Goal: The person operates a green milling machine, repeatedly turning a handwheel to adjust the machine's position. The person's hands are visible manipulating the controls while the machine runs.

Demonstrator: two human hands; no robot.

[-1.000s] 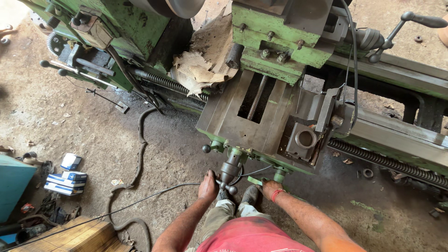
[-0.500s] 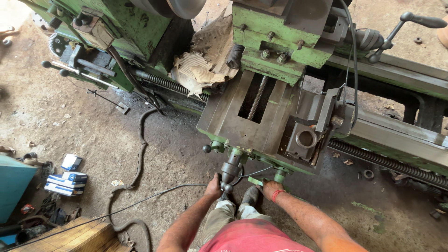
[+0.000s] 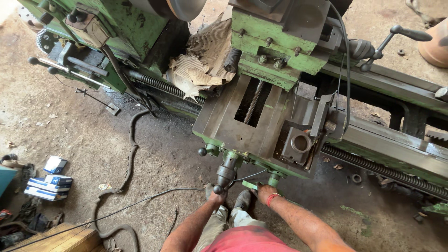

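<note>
Two hands at the front of the green lathe carriage point(image 3: 261, 126), seen from above. Left hand point(image 3: 215, 197) sits at the ball end of the grey crank handle point(image 3: 225, 175) that sticks out of the carriage apron; fingers look wrapped around the knob, though the grip is partly hidden, so clamped is my best read. Right hand point(image 3: 264, 192), red band at the wrist, rests just below a short green knob point(image 3: 274, 178) on the apron edge; cannot tell if that grip is closed on anything or just touching.

Carriage top is a flat grey slide with a slot showing a lead screw point(image 3: 254, 100); an open square tool post point(image 3: 298, 143) stands to its right. Torn, crumpled cardboard point(image 3: 200, 65) lies on the bed between the headstock and the carriage.

Packages: a small stack of flat blue-and-white boxes point(image 3: 44, 185) on the dirt floor point(image 3: 93, 140) at far left, one more white-and-blue box point(image 3: 55, 164) just above them, tilted. Labels too small to make out beyond colour. A wooden block point(image 3: 60, 240) sits at bottom left.

A black cable point(image 3: 126, 154) snakes across the floor from the lathe toward the lower left. Grey shoes point(image 3: 242, 199) between the two hands.
</note>
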